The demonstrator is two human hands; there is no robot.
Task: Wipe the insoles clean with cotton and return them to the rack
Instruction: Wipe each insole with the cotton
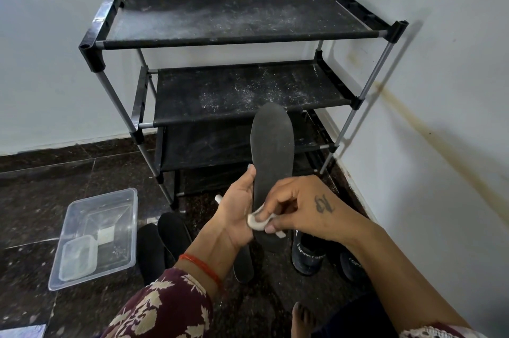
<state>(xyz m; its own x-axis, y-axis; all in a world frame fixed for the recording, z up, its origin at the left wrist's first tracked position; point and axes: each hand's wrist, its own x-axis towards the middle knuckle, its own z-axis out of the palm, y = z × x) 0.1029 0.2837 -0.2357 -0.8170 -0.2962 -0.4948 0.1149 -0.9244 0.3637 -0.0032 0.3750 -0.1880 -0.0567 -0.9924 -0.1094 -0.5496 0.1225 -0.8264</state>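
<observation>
A dark grey insole point(272, 145) stands almost upright in front of the black shoe rack point(242, 35). My left hand point(237, 216) grips its lower left edge, thumb up along the side. My right hand point(300, 205) pinches a small white cotton pad point(257, 220) and presses it against the insole's heel end. Three more black insoles lie on the floor below my hands: two point(165, 241) at the left, one point(243, 266) partly hidden under my left wrist.
A clear plastic tub point(102, 233) with a smaller lid inside sits on the dark stone floor at the left. Two black sport shoes point(308, 255) stand under my right forearm. The dusty rack fills the corner between white walls. My bare foot point(301, 318) shows at the bottom.
</observation>
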